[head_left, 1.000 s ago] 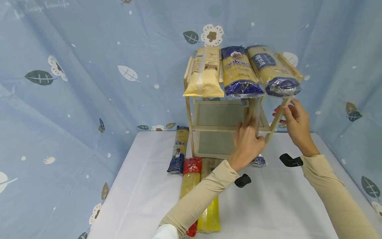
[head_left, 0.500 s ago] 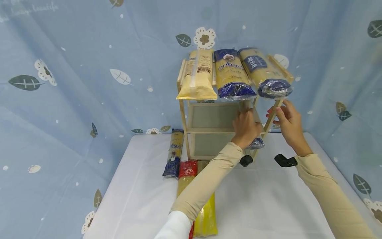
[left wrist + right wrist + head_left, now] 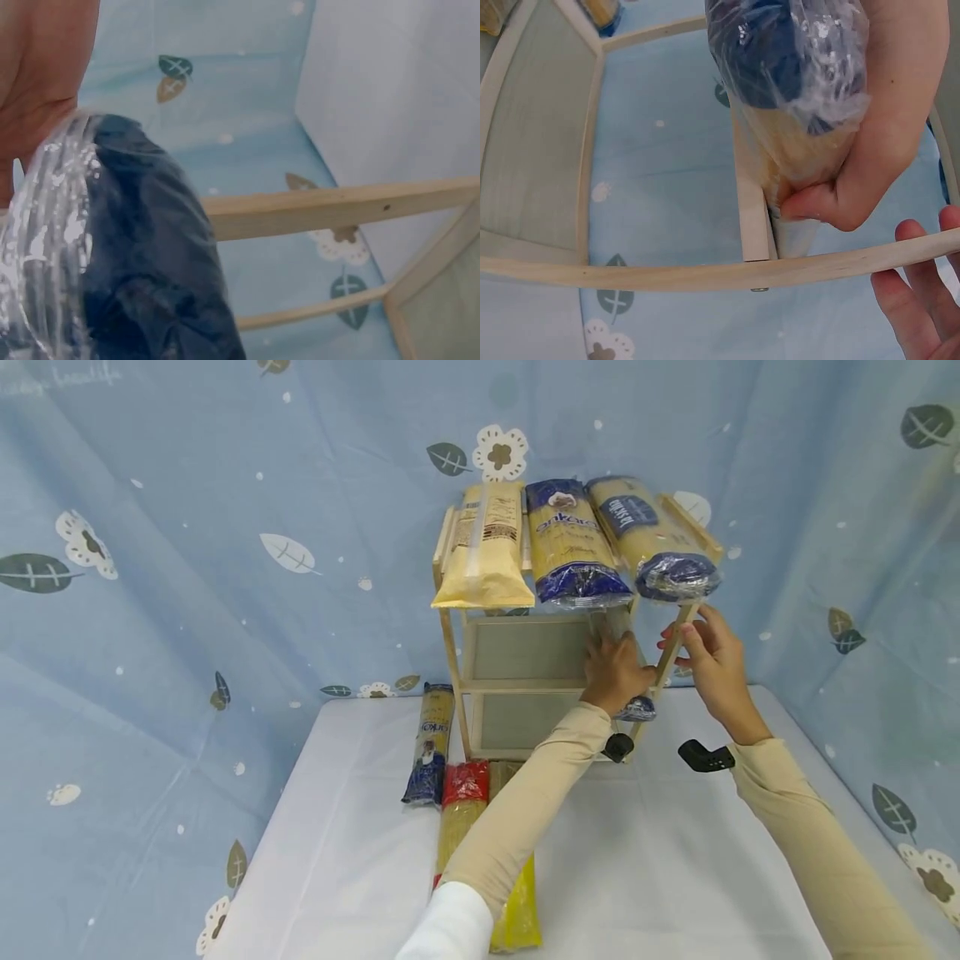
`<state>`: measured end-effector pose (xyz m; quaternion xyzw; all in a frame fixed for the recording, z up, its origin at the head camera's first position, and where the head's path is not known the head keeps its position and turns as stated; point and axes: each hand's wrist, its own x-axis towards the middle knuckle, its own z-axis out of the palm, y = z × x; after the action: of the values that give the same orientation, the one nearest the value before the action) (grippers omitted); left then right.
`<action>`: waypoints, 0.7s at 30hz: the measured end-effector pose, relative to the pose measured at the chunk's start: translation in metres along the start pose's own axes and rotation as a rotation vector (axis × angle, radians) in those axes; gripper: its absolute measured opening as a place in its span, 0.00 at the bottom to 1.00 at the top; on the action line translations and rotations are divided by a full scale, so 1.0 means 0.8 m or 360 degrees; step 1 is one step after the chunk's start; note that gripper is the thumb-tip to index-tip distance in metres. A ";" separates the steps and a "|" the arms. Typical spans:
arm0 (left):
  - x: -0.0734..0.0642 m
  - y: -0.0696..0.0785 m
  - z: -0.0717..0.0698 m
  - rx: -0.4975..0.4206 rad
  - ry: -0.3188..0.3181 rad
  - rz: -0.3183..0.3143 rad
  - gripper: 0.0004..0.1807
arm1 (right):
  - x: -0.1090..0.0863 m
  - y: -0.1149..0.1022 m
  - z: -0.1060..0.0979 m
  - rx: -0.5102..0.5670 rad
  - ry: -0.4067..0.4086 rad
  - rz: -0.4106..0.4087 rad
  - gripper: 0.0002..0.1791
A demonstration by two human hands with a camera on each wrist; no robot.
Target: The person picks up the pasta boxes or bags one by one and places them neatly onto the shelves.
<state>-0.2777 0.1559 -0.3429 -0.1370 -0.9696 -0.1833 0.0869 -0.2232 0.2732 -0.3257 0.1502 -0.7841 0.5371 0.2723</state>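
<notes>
My left hand [image 3: 617, 675] grips a clear-wrapped pasta packet with dark blue ends at the right side of the wooden rack's middle level. The packet's lower blue end [image 3: 637, 708] shows below the hand, and its wrapper [image 3: 780, 67] appears large in the right wrist view. There, the left thumb [image 3: 814, 204] presses on the packet close to a wooden rail [image 3: 754, 217]. My right hand [image 3: 716, 668] holds the rack's front right post [image 3: 673, 647] between thumb and fingers. In the left wrist view the blue packet end [image 3: 157, 247] covers part of a rail [image 3: 337, 206].
Three pasta packets lie on top: a cream one [image 3: 487, 547], an ankara one [image 3: 573, 539] and another with a blue label [image 3: 648, 535]. On the white table [image 3: 360, 860] are a blue-ended packet [image 3: 429, 747], a red-ended one [image 3: 465, 785] and a yellow-ended one [image 3: 517, 914].
My left hand has pushed the packet up and inward, deeper into the rack's right side. The right hand stays on the post. The head view has shifted slightly.
</notes>
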 end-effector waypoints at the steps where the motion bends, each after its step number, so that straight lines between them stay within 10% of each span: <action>1: 0.001 0.000 0.000 -0.0019 -0.0006 0.0000 0.28 | 0.000 0.000 0.000 -0.0005 -0.0002 0.0003 0.20; 13: -0.001 -0.003 0.002 -0.0116 0.0102 0.0052 0.17 | 0.000 -0.002 0.001 -0.0010 0.0011 -0.0006 0.20; 21: -0.018 -0.018 -0.025 -0.0112 -0.0114 0.0442 0.18 | 0.000 0.000 0.002 0.0014 0.0010 0.0002 0.19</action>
<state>-0.2658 0.1324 -0.3323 -0.2792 -0.9368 -0.1983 0.0718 -0.2235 0.2714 -0.3260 0.1491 -0.7810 0.5411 0.2738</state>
